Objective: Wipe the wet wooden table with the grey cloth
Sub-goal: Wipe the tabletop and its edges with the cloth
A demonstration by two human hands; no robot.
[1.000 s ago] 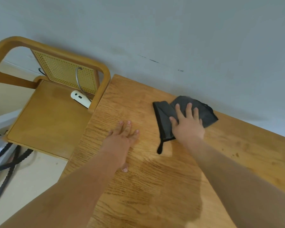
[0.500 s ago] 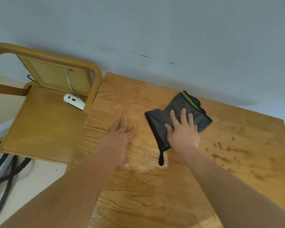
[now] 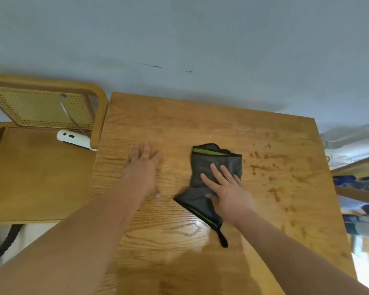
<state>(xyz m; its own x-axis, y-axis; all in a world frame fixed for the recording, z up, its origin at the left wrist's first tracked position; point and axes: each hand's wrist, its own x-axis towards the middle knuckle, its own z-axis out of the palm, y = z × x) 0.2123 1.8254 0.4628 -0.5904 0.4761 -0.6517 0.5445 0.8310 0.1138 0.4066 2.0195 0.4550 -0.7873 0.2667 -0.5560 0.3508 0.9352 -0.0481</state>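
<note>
1 grey cloth (image 3: 202,160) | long axis far-near, loop (image 3: 223,241) nearest | right hand (image 3: 230,194) atop

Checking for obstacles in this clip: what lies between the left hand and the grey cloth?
Nothing: the head view shows only bare wooden table between the left hand and the grey cloth, which the right hand presses flat.
</note>
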